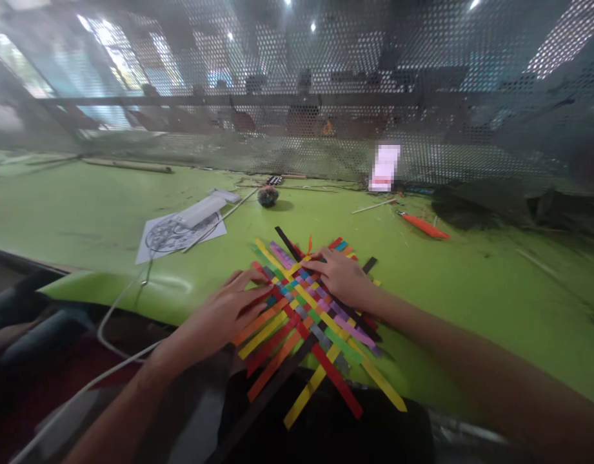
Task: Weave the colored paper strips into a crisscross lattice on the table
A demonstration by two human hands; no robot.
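Note:
A woven mat of flat coloured strips (pixel 304 303), in red, yellow, orange, green, purple and black, lies at the table's front edge. Its loose strip ends fan out, several of them over my lap. My left hand (pixel 231 306) rests along the mat's left side, fingers stretched and a little apart, the tips touching the strips. Across the upper right of the weave lies my right hand (pixel 342 277). Its fingertips come together on a yellow strip (pixel 293 273) near the far corner, beside an upright orange strip end (pixel 309 243). The palm hides part of the weave.
Beyond the mat, a dark ball (pixel 267 196) sits on the green tabletop (pixel 471 283). To the left lies a printed sheet (pixel 154 241) under a white device (pixel 204 211) with a cable. An orange-handled tool (pixel 425 227) lies right. A perforated screen (pixel 267 122) stands behind.

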